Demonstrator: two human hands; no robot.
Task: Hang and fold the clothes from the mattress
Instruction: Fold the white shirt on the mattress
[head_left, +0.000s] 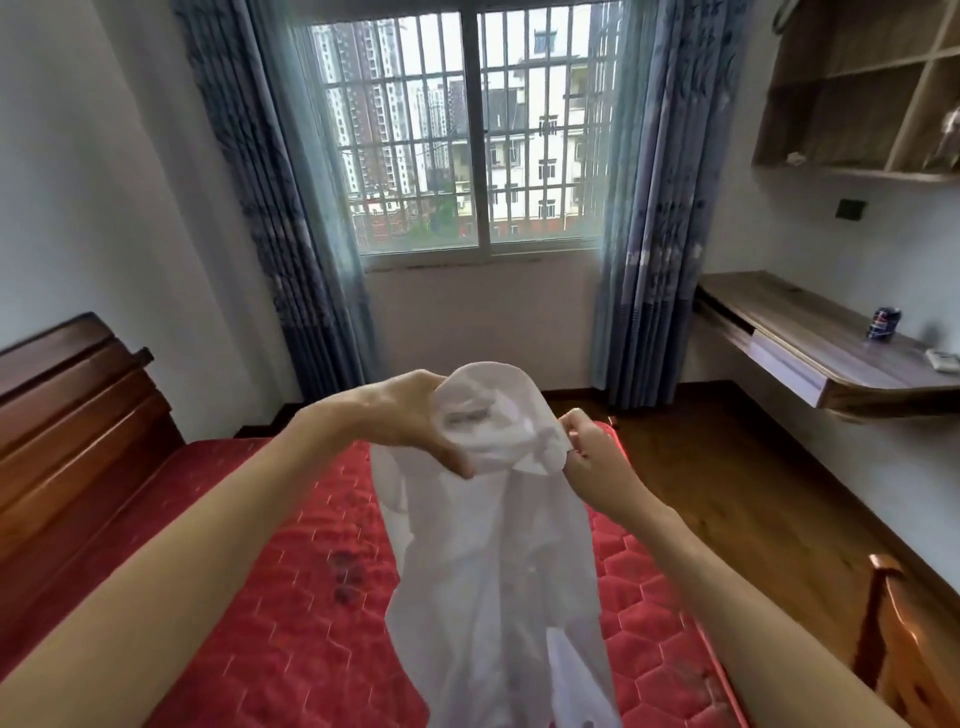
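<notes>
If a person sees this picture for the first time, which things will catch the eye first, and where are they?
First comes the white shirt, held up by its collar in the middle of the view, with the left hand and right hand gripping it on either side. Beneath it lies the bright red mattress, filling the lower part. Behind, the barred window between blue curtains shows tall buildings outside.

Soft daylight from the window, wide-angle edge warping.
</notes>
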